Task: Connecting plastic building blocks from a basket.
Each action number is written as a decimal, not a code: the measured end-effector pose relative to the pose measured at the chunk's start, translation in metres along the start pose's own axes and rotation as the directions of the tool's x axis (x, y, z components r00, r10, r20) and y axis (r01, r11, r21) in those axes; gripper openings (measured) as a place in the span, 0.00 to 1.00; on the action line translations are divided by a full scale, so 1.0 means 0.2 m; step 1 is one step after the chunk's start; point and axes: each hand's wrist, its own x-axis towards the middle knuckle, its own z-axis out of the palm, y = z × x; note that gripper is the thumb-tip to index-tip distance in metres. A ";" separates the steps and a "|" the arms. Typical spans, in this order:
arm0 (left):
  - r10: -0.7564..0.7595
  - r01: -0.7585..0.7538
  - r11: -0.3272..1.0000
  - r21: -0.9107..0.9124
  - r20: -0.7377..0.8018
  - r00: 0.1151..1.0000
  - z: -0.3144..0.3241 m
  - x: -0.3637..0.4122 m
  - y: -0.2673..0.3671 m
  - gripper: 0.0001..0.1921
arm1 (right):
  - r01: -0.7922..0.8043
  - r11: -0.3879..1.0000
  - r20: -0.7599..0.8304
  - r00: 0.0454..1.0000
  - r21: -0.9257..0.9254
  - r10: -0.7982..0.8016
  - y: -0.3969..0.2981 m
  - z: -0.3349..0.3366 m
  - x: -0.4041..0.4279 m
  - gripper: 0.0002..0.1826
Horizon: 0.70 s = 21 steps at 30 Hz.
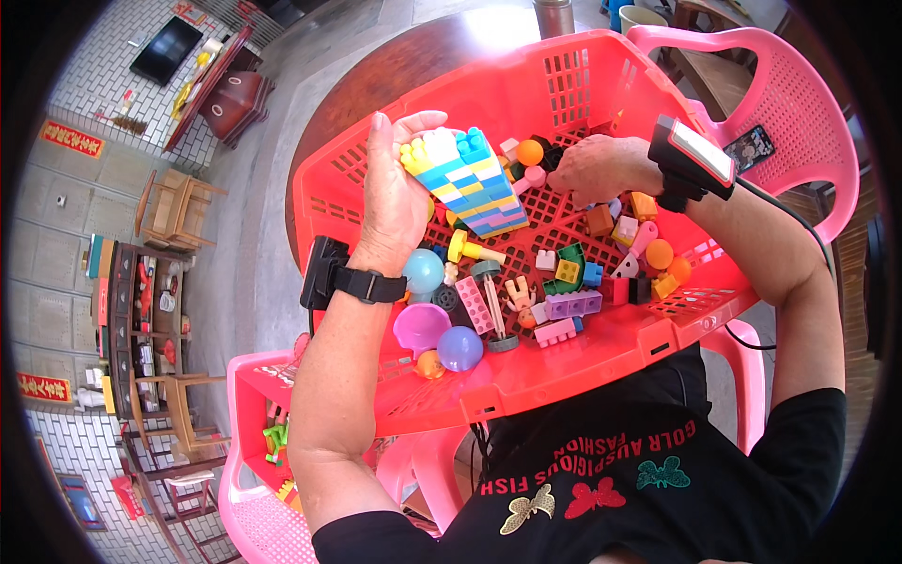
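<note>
A large red plastic basket (585, 359) holds loose toy blocks, balls and other small toys. My left hand (394, 190) supports a tall stack of blue, yellow, white and pink building blocks (468, 187) at the basket's left side, its fingers behind the stack. My right hand (599, 169) reaches down among the toys at the basket's far right part, beside an orange ball (529, 152) and a pink toy piece (530, 179). Its fingertips are partly hidden, so whether it grips anything is unclear. A yellow toy piece (459, 245) lies below the stack.
The basket stands over a round brown wooden table (366, 92). A pink plastic chair (796, 92) with a phone (750, 149) on it is at the right. Another pink chair (264, 522) at the lower left holds a red container (261, 395) of toys. A metal cup (554, 17) stands behind the basket.
</note>
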 end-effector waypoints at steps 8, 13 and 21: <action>0.005 -0.005 1.000 0.011 0.014 1.000 0.00 0.00 0.00 0.32 | -0.004 1.000 0.002 1.000 -0.013 0.004 0.00 0.00 0.00 0.15; 0.064 -0.069 0.995 0.073 0.061 0.996 0.00 -0.01 -0.01 0.27 | 0.005 1.000 -0.071 0.997 0.020 -0.003 0.02 -0.03 -0.03 0.16; 0.047 -0.049 0.999 0.003 0.172 0.984 0.03 -0.03 -0.03 0.18 | 0.100 0.982 -0.505 0.863 0.157 -0.008 0.09 -0.06 -0.02 0.11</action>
